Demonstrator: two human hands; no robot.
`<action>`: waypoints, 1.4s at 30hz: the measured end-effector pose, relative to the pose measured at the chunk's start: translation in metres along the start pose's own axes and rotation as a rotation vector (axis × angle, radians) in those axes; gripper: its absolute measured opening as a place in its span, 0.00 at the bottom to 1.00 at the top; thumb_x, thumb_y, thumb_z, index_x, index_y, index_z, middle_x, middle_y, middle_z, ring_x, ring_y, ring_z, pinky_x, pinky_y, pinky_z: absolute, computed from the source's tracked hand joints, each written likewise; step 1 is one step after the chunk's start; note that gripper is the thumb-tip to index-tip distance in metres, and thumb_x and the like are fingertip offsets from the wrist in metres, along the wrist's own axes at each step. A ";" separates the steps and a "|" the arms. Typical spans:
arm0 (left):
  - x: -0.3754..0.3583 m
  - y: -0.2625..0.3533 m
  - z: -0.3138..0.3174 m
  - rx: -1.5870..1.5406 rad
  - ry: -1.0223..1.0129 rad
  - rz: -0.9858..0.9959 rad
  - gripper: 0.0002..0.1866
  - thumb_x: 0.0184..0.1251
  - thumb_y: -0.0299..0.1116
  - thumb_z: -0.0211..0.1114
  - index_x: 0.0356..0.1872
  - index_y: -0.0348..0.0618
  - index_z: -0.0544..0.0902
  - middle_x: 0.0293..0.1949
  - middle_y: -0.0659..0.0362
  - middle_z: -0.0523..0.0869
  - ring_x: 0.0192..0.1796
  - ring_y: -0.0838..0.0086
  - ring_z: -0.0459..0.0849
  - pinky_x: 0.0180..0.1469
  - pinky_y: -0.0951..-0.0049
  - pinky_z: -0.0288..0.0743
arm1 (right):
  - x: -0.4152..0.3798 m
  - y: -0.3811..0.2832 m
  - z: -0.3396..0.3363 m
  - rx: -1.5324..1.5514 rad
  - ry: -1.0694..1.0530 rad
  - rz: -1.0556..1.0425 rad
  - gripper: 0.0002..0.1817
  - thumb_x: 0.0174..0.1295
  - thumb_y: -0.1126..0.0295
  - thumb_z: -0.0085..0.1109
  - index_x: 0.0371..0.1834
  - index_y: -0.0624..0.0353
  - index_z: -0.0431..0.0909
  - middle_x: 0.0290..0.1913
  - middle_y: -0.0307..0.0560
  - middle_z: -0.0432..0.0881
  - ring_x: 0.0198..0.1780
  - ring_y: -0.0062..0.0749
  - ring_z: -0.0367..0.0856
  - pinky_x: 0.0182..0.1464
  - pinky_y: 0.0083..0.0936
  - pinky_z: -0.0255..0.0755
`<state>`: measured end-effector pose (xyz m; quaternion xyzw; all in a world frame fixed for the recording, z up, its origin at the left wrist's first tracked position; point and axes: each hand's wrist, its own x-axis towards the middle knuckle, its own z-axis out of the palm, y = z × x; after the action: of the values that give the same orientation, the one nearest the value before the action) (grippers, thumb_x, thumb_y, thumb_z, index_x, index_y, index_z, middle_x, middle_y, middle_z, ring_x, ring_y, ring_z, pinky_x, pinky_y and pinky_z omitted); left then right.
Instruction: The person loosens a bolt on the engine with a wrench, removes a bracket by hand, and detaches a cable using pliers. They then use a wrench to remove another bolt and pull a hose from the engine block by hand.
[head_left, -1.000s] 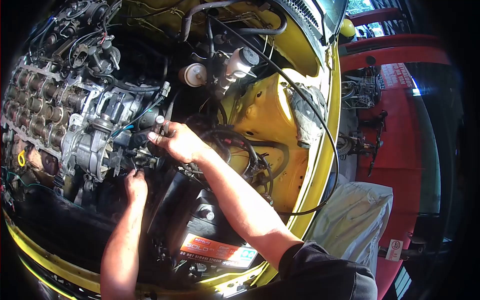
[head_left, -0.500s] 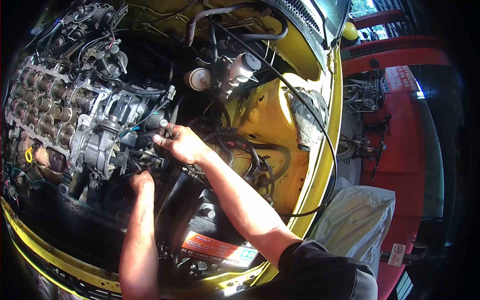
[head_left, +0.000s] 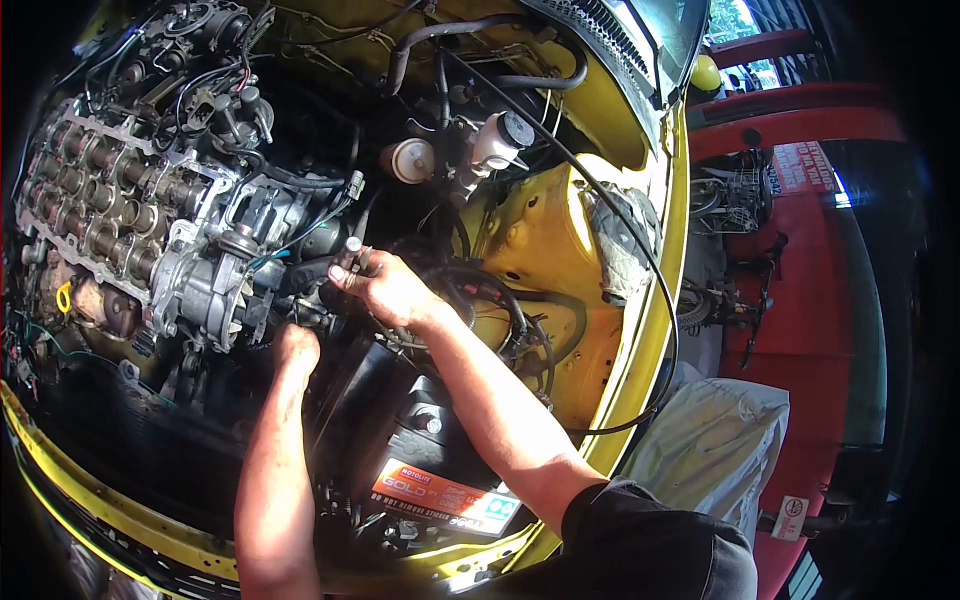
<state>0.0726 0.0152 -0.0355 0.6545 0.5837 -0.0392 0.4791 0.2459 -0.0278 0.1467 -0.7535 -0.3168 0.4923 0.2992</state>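
Note:
My right hand (head_left: 388,286) is closed round a metal tool (head_left: 353,246) whose round shiny end sticks up past the thumb. Below and left of it, my left hand (head_left: 296,348) reaches down beside the engine; its fingers are hidden among dark parts. Both hands are just right of the alternator-like housing (head_left: 205,300). The open engine (head_left: 110,200), with rows of camshaft lobes showing, fills the left side. A wire with a blue section (head_left: 272,258) runs above my hands to a connector.
A black battery (head_left: 440,450) with an orange label sits below my right forearm. A white-bodied reservoir (head_left: 495,140) stands above. A long black cable (head_left: 640,245) arcs across the yellow fender (head_left: 590,350). Bicycles and a red vehicle (head_left: 800,350) are at the right.
The view has shifted slightly, so the engine and my right hand appear a little further right. My left hand has turned slightly and shows more of its back.

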 end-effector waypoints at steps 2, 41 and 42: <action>-0.010 -0.006 0.009 0.031 0.173 0.045 0.12 0.65 0.31 0.58 0.39 0.32 0.84 0.39 0.37 0.87 0.48 0.44 0.87 0.50 0.55 0.79 | 0.002 0.006 0.001 0.013 -0.004 -0.047 0.21 0.71 0.49 0.63 0.43 0.59 0.81 0.30 0.35 0.79 0.32 0.22 0.72 0.36 0.27 0.68; -0.020 -0.023 0.005 -0.253 0.221 0.203 0.14 0.69 0.36 0.63 0.41 0.32 0.84 0.38 0.36 0.86 0.45 0.40 0.85 0.48 0.51 0.75 | 0.013 0.018 0.001 0.042 0.025 -0.044 0.25 0.70 0.46 0.61 0.39 0.62 0.81 0.29 0.46 0.86 0.34 0.31 0.83 0.42 0.33 0.74; -0.020 -0.026 0.003 -0.292 0.196 0.207 0.14 0.69 0.36 0.63 0.40 0.32 0.84 0.38 0.36 0.86 0.44 0.41 0.85 0.48 0.52 0.76 | 0.012 0.017 0.001 0.037 0.023 -0.040 0.25 0.70 0.46 0.61 0.40 0.62 0.81 0.30 0.46 0.86 0.34 0.31 0.83 0.43 0.33 0.74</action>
<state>0.0467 -0.0049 -0.0402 0.6352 0.5565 0.1593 0.5113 0.2516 -0.0285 0.1267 -0.7469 -0.3192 0.4833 0.3266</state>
